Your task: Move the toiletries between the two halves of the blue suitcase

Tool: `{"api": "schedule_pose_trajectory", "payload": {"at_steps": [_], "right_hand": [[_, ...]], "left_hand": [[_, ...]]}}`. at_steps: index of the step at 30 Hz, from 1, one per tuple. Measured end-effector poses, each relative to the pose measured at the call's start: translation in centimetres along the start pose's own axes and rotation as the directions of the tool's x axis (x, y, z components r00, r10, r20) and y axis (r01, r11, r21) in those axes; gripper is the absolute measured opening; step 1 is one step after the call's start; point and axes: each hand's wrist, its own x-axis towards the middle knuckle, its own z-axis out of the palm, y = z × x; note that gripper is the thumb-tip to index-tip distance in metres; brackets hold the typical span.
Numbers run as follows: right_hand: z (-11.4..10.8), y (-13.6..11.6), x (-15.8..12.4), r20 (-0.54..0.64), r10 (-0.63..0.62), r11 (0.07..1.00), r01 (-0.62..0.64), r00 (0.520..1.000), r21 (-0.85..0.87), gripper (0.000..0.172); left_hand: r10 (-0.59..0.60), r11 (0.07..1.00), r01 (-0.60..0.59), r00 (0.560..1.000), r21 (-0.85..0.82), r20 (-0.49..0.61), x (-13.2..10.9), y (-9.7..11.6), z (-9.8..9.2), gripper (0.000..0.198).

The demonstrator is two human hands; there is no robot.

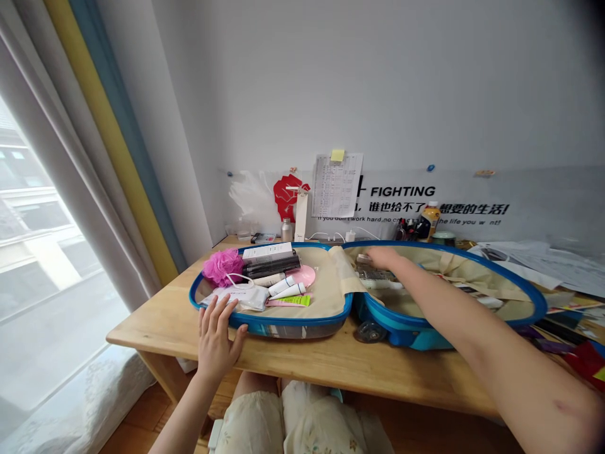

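Free passage in the air over the open suitcase (278, 329), between left hand (218, 340) at the near rim and right hand (382, 256) inside the far half. Right forearm (449, 296) across that half, blocking the way in from the near side. Left half crowded: pink bath puff (222, 266), black tubes (271, 266), white tubes (286, 290). Beige fabric flap (345, 271) over the middle hinge. Far edge: wall (378, 94), juice bottle (430, 221). Right of suitcase: loose papers (524, 265) on the wooden table (302, 359).

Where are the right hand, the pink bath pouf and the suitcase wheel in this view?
Right hand (382, 256): head view, on the back of the hand.
Pink mesh bath pouf (222, 267): head view, on its middle.
Suitcase wheel (371, 331): head view, on the middle of the clear wheel.
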Motion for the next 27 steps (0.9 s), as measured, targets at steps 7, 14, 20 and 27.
{"api": "schedule_pose_trajectory", "payload": {"at_steps": [7,14,20,27], "right_hand": [[-5.6,-5.8,-1.8,-0.09,-0.078,0.971,0.096,0.993,0.218,0.041],[-5.4,-15.1,-2.4,-0.002,-0.359,0.873,0.337,0.933,0.352,0.028],[-3.1,-17.9,-1.8,0.046,-0.419,0.878,0.392,0.907,0.273,0.018],[-1.1,-17.9,-1.2,0.021,-0.405,0.895,0.392,0.914,0.215,0.032]], "left_hand": [[-0.001,1.0,0.001,1.0,0.009,0.008,0.1,0.1,-0.1,0.05],[-0.011,1.0,0.011,1.0,-0.004,0.01,0.2,0.2,-0.1,0.051],[-0.013,1.0,0.013,1.0,0.009,0.015,0.1,0.1,0.0,0.051],[-0.009,1.0,0.009,1.0,0.005,0.007,0.2,0.2,0.0,0.051]]}}
